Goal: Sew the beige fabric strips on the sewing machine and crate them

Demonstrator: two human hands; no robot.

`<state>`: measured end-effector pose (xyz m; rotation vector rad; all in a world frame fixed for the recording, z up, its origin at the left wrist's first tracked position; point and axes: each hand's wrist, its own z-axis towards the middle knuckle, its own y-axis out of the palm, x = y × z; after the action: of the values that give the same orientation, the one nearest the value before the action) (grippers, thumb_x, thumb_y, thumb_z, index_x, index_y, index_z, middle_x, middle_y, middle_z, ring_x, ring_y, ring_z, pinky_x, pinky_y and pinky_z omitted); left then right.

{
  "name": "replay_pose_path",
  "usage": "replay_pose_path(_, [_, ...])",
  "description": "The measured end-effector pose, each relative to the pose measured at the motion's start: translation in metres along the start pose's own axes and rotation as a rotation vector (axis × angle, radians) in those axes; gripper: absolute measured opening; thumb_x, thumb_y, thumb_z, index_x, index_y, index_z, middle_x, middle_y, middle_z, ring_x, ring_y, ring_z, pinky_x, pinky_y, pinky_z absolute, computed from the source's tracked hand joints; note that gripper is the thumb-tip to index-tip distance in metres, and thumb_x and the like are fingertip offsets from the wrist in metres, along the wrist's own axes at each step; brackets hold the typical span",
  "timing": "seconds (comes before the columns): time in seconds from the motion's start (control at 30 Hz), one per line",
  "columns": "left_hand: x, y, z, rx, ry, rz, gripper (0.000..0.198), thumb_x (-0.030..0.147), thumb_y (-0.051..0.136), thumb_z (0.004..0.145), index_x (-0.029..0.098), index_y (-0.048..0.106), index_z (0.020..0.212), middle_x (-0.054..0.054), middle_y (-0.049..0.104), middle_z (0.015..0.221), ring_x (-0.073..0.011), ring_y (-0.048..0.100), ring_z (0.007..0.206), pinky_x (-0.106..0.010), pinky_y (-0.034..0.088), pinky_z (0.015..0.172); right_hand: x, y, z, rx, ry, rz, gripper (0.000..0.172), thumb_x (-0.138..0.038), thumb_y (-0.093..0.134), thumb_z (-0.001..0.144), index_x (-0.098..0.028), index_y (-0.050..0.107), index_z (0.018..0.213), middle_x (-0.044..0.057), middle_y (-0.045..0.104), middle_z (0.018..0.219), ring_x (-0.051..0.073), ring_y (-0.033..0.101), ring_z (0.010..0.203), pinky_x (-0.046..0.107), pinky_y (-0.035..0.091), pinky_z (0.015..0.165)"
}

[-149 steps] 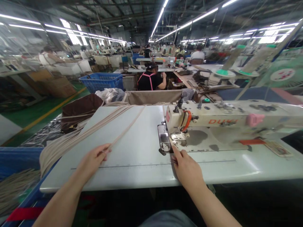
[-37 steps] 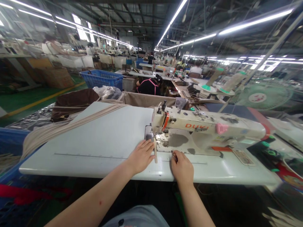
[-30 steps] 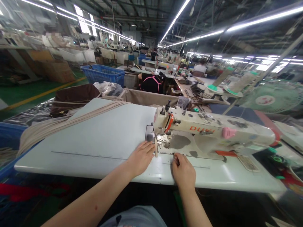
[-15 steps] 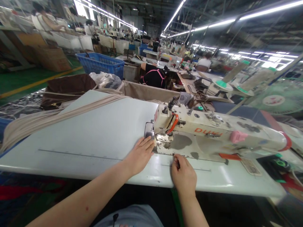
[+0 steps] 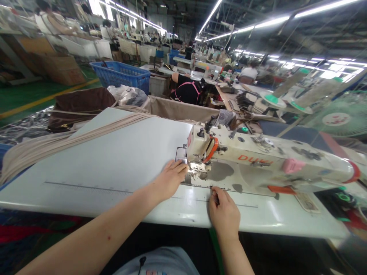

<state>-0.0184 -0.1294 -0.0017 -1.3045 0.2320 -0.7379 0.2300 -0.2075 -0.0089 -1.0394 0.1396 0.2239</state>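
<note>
The left hand (image 5: 171, 179) is lying flat and palm-down, its fingers straight and close together, and the fingertips are reaching onto the metal plate of the sewing machine (image 5: 258, 151). The machine's metal foot (image 5: 197, 167) is sitting just beside those fingertips, at 2 o'clock from the hand. Whether anything is lying beneath the palm, I cannot tell.

The right hand (image 5: 225, 208) is resting at 4 o'clock from the left one, well apart from it, with its fingers curling in towards the thumb. It is staying narrow, and I cannot tell whether it is holding something. The machine is standing at 1 o'clock from it, set into the pale table (image 5: 120, 152), and a pink clip (image 5: 293, 165) is hanging on its near side.

At 10 o'clock from the left hand, a bundle of beige strips (image 5: 94, 135) is lying across the table and drooping over its left edge. A brown cloth (image 5: 80, 104) is sitting beyond the bundle. At 11 o'clock a blue basket (image 5: 122, 78) is standing, with a clear plastic bag (image 5: 127, 95) lying nearer. At 12 o'clock, beyond a cloth bin (image 5: 177, 109), a co-worker (image 5: 186, 89) is bending over. A green fan (image 5: 336, 118) is standing at 2 o'clock from the machine.
</note>
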Motion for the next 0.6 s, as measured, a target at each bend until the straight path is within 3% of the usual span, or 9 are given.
replay_pose_path(0.2, [-0.028,0.005,0.027,0.058,-0.039,-0.196,0.037,0.012,0.046,0.097,0.021,0.073,0.121,-0.009,0.068,0.134,-0.0231,0.06,0.131,-0.039,0.045,0.119,0.0,0.0,0.0,-0.015,0.018,-0.004,0.028,-0.022,0.048,0.094,-0.02,0.071,0.11,0.007,0.076,0.099,0.02,0.067,0.085,0.03,0.045,0.075])
replay_pose_path(0.27, [-0.043,0.008,0.042,0.068,-0.047,-0.234,0.037,0.014,0.046,0.098,0.02,0.072,0.124,-0.01,0.065,0.139,-0.0228,0.059,0.132,-0.037,0.046,0.119,0.0,0.0,0.0,-0.027,0.028,-0.001,0.028,-0.022,0.049,0.094,-0.021,0.071,0.111,0.007,0.076,0.1,0.02,0.067,0.086,0.03,0.045,0.075])
replay_pose_path(0.37, [-0.061,0.011,0.063,0.04,0.02,-0.248,0.036,0.017,0.051,0.098,0.023,0.073,0.126,-0.008,0.059,0.15,-0.0237,0.053,0.14,-0.038,0.041,0.123,0.0,-0.001,0.0,-0.033,0.031,0.004,0.028,-0.023,0.048,0.094,-0.021,0.07,0.111,0.006,0.076,0.1,0.021,0.067,0.085,0.03,0.045,0.075])
replay_pose_path(0.47, [-0.074,0.013,0.08,-0.027,0.113,-0.275,0.03,0.021,0.057,0.096,0.027,0.076,0.119,-0.005,0.064,0.145,-0.0244,0.053,0.14,-0.039,0.04,0.123,0.0,-0.002,0.0,-0.039,0.028,0.005,0.027,-0.022,0.048,0.094,-0.021,0.07,0.11,0.006,0.076,0.099,0.021,0.067,0.084,0.03,0.045,0.075])
replay_pose_path(0.6, [-0.083,0.014,0.093,-0.064,0.186,-0.317,0.032,0.027,0.064,0.093,0.022,0.074,0.123,-0.008,0.07,0.136,-0.0273,0.056,0.136,-0.041,0.044,0.118,-0.001,-0.002,0.001,-0.033,0.031,0.008,0.026,-0.02,0.049,0.093,-0.021,0.07,0.108,0.005,0.076,0.097,0.021,0.067,0.083,0.031,0.045,0.076])
